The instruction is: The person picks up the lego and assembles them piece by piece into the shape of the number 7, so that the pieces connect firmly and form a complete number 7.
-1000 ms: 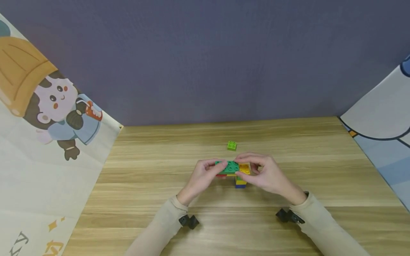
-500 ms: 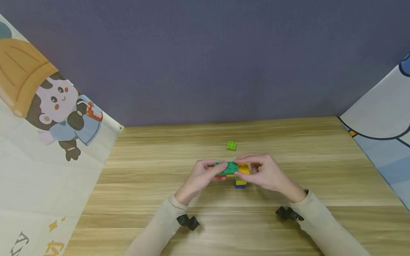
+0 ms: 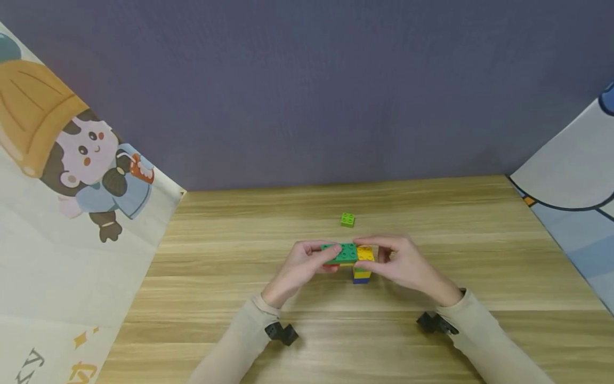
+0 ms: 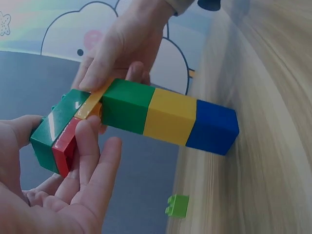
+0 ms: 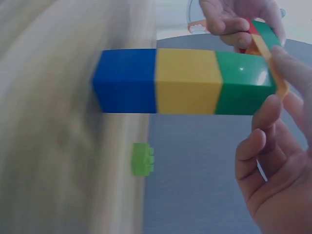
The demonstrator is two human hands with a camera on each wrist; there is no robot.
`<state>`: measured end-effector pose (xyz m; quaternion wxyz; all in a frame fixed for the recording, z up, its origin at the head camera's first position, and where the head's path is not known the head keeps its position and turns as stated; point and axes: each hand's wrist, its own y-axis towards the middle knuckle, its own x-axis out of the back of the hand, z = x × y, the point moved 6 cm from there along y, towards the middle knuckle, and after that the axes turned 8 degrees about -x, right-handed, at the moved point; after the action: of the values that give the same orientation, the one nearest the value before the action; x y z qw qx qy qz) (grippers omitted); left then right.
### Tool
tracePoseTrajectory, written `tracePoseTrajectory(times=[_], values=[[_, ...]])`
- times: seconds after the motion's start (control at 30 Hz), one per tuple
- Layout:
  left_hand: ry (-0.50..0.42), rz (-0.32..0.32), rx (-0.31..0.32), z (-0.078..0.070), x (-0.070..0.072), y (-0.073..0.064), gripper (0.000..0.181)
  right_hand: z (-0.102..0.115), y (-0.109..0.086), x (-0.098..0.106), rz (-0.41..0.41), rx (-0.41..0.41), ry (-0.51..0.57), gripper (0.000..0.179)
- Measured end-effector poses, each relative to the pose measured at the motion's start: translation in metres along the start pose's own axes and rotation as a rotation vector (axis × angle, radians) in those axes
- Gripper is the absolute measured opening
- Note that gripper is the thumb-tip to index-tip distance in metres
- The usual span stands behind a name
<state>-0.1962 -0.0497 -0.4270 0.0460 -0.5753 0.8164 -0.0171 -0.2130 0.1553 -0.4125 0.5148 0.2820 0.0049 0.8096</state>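
A tower of toy building bricks stands upright on the table: a blue brick at the bottom, then a yellow brick, then a green brick. Across its top lies a flat orange-yellow brick, which reaches out to the left. A long green brick sits on that overhang, with a red brick beneath its left end. My left hand grips the green and red bricks, thumb on top and fingers below. My right hand pinches the orange-yellow brick at the tower's top between thumb and fingers.
A small lime-green brick lies on the wooden table behind the tower. A dark cloth wall rises at the table's far edge, with printed sheets on both sides. Each wrist carries a small black camera.
My right thumb and fingers have shifted slightly right, uncovering more of the orange-yellow brick's studs. The left hand keeps its grip almost unmoved, and the tower stays in place.
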Motion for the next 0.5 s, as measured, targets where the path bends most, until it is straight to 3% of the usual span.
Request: tracePoseTrajectory(times=[0.23, 0.5], values=[[0.103, 0.008, -0.043, -0.002, 0.001, 0.000, 0.039, -0.013, -0.006, 0.004, -0.030, 0.012, 0.051, 0.036], [0.320, 0.017, -0.222, -0.008, -0.004, -0.001, 0.046, -0.017, -0.009, 0.001, -0.046, -0.012, 0.081, 0.035]])
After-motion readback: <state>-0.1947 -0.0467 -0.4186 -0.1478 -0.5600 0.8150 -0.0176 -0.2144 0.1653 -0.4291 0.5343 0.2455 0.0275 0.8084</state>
